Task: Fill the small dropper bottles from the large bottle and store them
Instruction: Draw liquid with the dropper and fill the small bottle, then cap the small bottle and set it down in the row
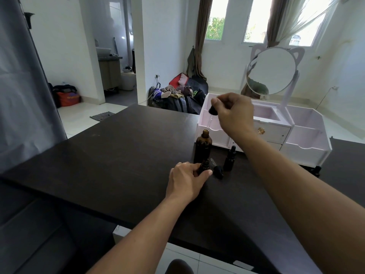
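A large amber bottle (203, 144) stands open on the dark table (110, 155). My right hand (235, 113) holds a dropper (213, 110) by its black bulb, the glass tube pointing down just above the bottle's mouth. My left hand (186, 180) grips a small open dropper bottle (204, 166) in front of the large one. A loose dropper cap (217, 171) lies on its side right of it. A capped small bottle (229, 160) stands further right.
A white vanity organizer (304, 135) with open compartments, drawers and a round cat-ear mirror (273, 70) sits at the table's far right. Another small dark bottle (317, 171) stands beside its right corner. The table's near edge runs below my forearms.
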